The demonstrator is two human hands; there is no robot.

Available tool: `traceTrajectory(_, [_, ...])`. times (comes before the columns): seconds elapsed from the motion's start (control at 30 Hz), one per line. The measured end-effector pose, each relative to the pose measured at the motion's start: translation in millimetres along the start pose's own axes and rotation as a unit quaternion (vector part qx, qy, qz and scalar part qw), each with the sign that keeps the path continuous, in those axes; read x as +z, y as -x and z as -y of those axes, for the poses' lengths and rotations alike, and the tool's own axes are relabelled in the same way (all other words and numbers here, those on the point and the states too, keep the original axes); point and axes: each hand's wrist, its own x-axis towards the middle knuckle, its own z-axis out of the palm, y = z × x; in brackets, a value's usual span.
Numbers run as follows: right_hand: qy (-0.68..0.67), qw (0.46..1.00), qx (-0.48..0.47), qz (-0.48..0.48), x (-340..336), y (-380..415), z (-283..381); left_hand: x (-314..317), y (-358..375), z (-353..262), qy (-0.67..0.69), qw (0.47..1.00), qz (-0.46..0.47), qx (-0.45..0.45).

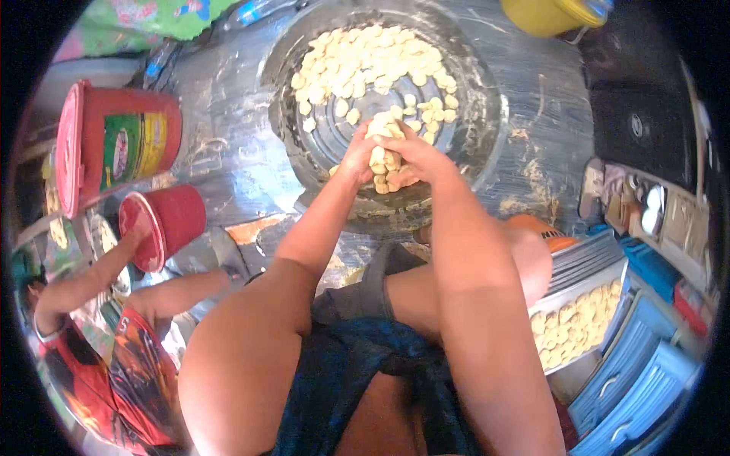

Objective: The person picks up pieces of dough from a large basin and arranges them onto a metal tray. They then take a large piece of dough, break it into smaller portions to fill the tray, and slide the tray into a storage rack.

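A wide dark round basin lies on the floor in front of me. Pale, flat, round dough pieces are heaped along its far side, with several scattered nearer its middle. My left hand and my right hand are cupped towards each other over the near part of the basin. Between them they gather a clump of dough pieces. The fingers of both hands curve around the clump, and some fingertips are hidden by it.
At left stand a large red bucket with a label and a smaller red bucket, with another person's arm reaching to it. A tray of dough pieces lies at right beside blue plastic crates. A yellow container stands behind.
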Motion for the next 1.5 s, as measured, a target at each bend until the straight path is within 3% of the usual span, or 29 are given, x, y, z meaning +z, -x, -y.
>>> traceTrajectory(0.03, [0.009, 1.000, -0.023, 0.015, 7, 6, 14, 2, 0, -2, 0.039, 0.998, 0.039, 0.030])
traceTrajectory(0.1, [0.066, 0.993, -0.087, -0.033, 18, 13, 33, -7, 1, -16, 0.053, 0.998, -0.007, 0.016])
traceTrajectory(0.13, [0.074, 0.975, -0.208, 0.025, 17, -1, 34, 15, 14, -33, 0.045, 0.998, -0.004, 0.051])
traceTrajectory(0.17, [0.179, 0.966, -0.176, -0.062, 28, 57, 69, -3, 1, -34, 0.003, 0.997, -0.009, 0.077])
traceTrajectory(0.23, [0.329, 0.858, -0.333, -0.210, 37, 45, 72, 57, 36, -75, -0.019, 0.996, -0.039, 0.077])
traceTrajectory(0.27, [0.344, 0.873, -0.286, -0.192, 39, 81, 89, 76, 42, -87, -0.050, 0.993, 0.029, 0.102])
traceTrajectory(0.3, [0.314, 0.852, -0.341, -0.242, 44, 103, 87, 109, 61, -100, -0.084, 0.991, 0.046, 0.094])
traceTrajectory(0.33, [0.309, 0.849, -0.323, -0.283, 51, 142, 88, 121, 72, -103, -0.060, 0.984, 0.122, 0.113])
traceTrajectory(0.37, [0.304, 0.843, -0.323, -0.306, 53, 165, 75, 143, 91, -105, -0.068, 0.981, 0.135, 0.119])
traceTrajectory(0.43, [0.207, 0.746, -0.491, -0.399, 61, 206, 52, 175, 125, -102, -0.103, 0.957, 0.240, 0.129])
traceTrajectory(0.5, [0.163, 0.739, -0.487, -0.436, 58, 251, 21, 209, 164, -78, -0.108, 0.940, 0.301, 0.119])
traceTrajectory(0.57, [0.169, 0.724, -0.445, -0.499, 56, 301, -14, 227, 198, -41, -0.093, 0.948, 0.296, 0.063])
traceTrajectory(0.63, [0.147, 0.645, -0.495, -0.564, 51, 328, -56, 233, 218, -6, -0.044, 0.928, 0.359, -0.087])
traceTrajectory(0.7, [-0.010, 0.743, -0.431, -0.511, 51, 369, -101, 241, 252, 17, -0.028, 0.890, 0.400, -0.217])
traceTrajectory(0.77, [-0.113, 0.729, -0.410, -0.536, 39, 384, -152, 235, 255, 61, -0.055, 0.879, 0.354, -0.314])
traceTrajectory(0.83, [-0.140, 0.731, -0.327, -0.583, 29, 405, -193, 236, 268, 97, -0.102, 0.877, 0.373, -0.285])
traceTrajectory(0.9, [0.188, 0.570, -0.272, -0.752, 7, 398, -249, 230, 275, 118, -0.162, 0.876, 0.377, -0.253])
traceTrajectory(0.93, [0.187, 0.570, -0.278, -0.750, -3, 391, -272, 227, 275, 125, -0.222, 0.869, 0.381, -0.225])
traceTrajectory(1.0, [0.145, 0.639, -0.213, -0.725, -7, 384, -290, 222, 275, 129, -0.264, 0.865, 0.369, -0.214])
traceTrajectory(1.1, [0.130, 0.648, -0.206, -0.721, -3, 398, -281, 218, 275, 128, -0.297, 0.861, 0.354, -0.212])
traceTrajectory(1.13, [0.095, 0.613, -0.234, -0.749, -10, 392, -280, 218, 275, 127, -0.294, 0.862, 0.355, -0.210])
traceTrajectory(1.17, [0.093, 0.613, -0.237, -0.748, -13, 391, -276, 217, 275, 126, -0.292, 0.863, 0.356, -0.210])
traceTrajectory(1.23, [0.079, 0.568, -0.210, -0.792, -17, 394, -262, 217, 270, 127, -0.293, 0.856, 0.375, -0.201])
traceTrajectory(1.27, [0.169, 0.537, -0.184, -0.805, -27, 385, -271, 214, 268, 126, -0.292, 0.849, 0.394, -0.198])
traceTrajectory(1.4, [0.248, 0.541, -0.175, -0.784, -19, 376, -270, 215, 271, 123, -0.295, 0.850, 0.385, -0.206])
traceTrajectory(1.47, [0.237, 0.468, -0.233, -0.819, -7, 373, -263, 216, 269, 121, -0.291, 0.850, 0.386, -0.209])
traceTrajectory(1.5, [0.237, 0.471, -0.233, -0.817, -9, 371, -265, 215, 269, 121, -0.289, 0.847, 0.390, -0.216])
